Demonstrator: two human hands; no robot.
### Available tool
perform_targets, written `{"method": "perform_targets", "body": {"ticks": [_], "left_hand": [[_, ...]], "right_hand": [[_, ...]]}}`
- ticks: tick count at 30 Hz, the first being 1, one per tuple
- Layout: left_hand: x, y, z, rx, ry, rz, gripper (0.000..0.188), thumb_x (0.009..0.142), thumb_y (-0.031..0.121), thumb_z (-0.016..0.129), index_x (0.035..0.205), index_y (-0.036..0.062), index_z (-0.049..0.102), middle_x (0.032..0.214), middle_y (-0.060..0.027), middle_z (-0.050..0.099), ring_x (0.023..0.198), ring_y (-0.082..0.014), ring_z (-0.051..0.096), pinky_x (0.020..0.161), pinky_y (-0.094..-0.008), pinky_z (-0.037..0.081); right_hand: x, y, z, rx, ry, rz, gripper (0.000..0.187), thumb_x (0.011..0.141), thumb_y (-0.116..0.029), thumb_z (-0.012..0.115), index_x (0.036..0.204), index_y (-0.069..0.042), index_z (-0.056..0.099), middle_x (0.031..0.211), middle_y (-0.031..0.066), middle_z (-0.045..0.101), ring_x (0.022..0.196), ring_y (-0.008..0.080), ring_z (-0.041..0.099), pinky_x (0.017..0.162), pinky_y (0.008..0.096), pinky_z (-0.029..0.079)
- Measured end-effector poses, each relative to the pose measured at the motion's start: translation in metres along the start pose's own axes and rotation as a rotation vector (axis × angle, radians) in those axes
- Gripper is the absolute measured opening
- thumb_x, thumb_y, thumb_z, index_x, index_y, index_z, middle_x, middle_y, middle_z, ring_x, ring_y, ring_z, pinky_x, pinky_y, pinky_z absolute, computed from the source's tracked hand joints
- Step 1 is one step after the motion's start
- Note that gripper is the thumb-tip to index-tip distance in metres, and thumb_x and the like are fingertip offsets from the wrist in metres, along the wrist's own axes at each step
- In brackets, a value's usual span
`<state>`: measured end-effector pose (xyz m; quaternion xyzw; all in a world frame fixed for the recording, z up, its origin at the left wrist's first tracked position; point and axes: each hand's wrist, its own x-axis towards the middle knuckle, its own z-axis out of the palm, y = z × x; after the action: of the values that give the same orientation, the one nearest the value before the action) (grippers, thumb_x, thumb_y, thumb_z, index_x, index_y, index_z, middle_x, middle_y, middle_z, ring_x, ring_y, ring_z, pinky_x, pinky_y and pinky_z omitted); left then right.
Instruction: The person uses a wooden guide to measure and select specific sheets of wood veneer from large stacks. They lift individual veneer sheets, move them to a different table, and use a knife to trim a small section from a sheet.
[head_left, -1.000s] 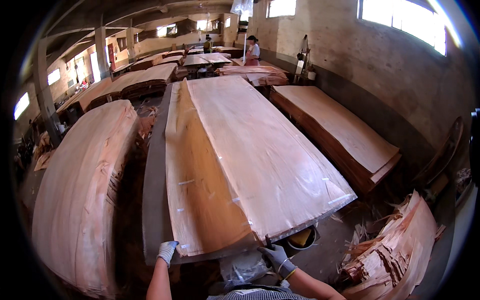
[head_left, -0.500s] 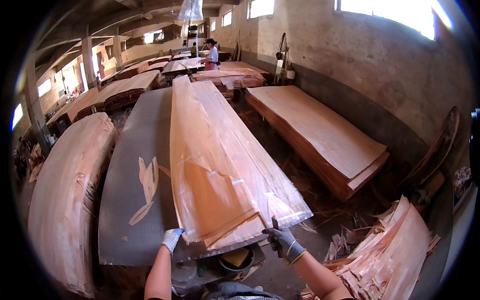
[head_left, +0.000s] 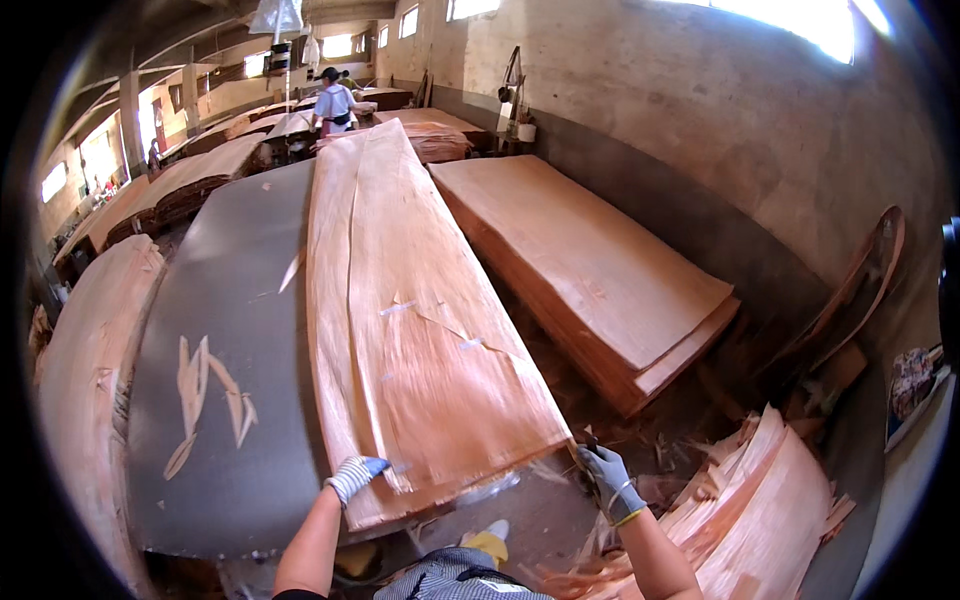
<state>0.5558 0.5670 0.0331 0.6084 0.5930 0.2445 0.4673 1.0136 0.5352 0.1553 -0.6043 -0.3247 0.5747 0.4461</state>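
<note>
A long, thin wood veneer sheet (head_left: 450,400) with a wavy surface and short pale strips of tape stretches away over the grey-topped table (head_left: 225,380). My left hand (head_left: 355,478), in a striped white and blue glove, grips its near edge toward the left corner. At the near right corner, my right hand (head_left: 608,482), in a grey glove, is closed on the sheet's edge. A small dark tool sticks up beside the right fingers; its shape is mostly hidden. Another veneer layer shows under the near edge. Narrow veneer scraps (head_left: 195,390) lie on the grey tabletop.
A tall veneer stack (head_left: 600,270) stands to the right by the wall, another stack (head_left: 85,380) at the far left. A heap of torn veneer (head_left: 750,510) rises at the lower right. A person (head_left: 333,103) stands among stacks at the back.
The upper sheet has moved right and lies spread flatter across the layer below. Both hands have shifted with it, the right one further to the right. My view has turned rightward.
</note>
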Motion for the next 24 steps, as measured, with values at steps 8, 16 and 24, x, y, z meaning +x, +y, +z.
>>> {"method": "perform_targets", "body": {"ticks": [8, 16, 24], "left_hand": [[0.149, 0.114, 0.151, 0.062, -0.214, 0.016, 0.035, 0.089, 0.033, 0.047, 0.102, 0.0052, 0.065, 0.098, -0.0119, 0.066, 0.091, -0.0214, 0.062, 0.081, -0.0313, 0.047], [0.283, 0.227, 0.286, 0.164, -0.274, -0.110, 0.041, 0.086, 0.040, 0.051, 0.102, 0.0048, 0.065, 0.095, -0.0156, 0.066, 0.088, -0.0261, 0.063, 0.078, -0.0331, 0.047], [0.413, 0.313, 0.426, 0.176, -0.073, -0.078, 0.036, 0.086, 0.036, 0.050, 0.096, 0.0054, 0.065, 0.093, -0.0158, 0.065, 0.084, -0.0253, 0.063, 0.075, -0.0334, 0.048]], "right_hand": [[0.086, -0.099, -0.156, -0.064, 0.103, -0.083, 0.020, 0.082, -0.021, 0.065, 0.092, -0.004, 0.063, 0.077, -0.0008, 0.058, 0.060, 0.0101, 0.053, 0.053, 0.0207, 0.042], [0.190, -0.141, -0.313, -0.033, 0.150, -0.032, 0.017, 0.082, -0.021, 0.064, 0.088, -0.005, 0.061, 0.062, -0.0013, 0.052, 0.045, 0.0107, 0.048, 0.039, 0.0237, 0.037], [0.319, -0.204, -0.463, -0.086, 0.088, -0.096, 0.018, 0.083, -0.023, 0.064, 0.093, -0.008, 0.059, 0.061, -0.0005, 0.050, 0.043, 0.0120, 0.047, 0.036, 0.0241, 0.034]]}}
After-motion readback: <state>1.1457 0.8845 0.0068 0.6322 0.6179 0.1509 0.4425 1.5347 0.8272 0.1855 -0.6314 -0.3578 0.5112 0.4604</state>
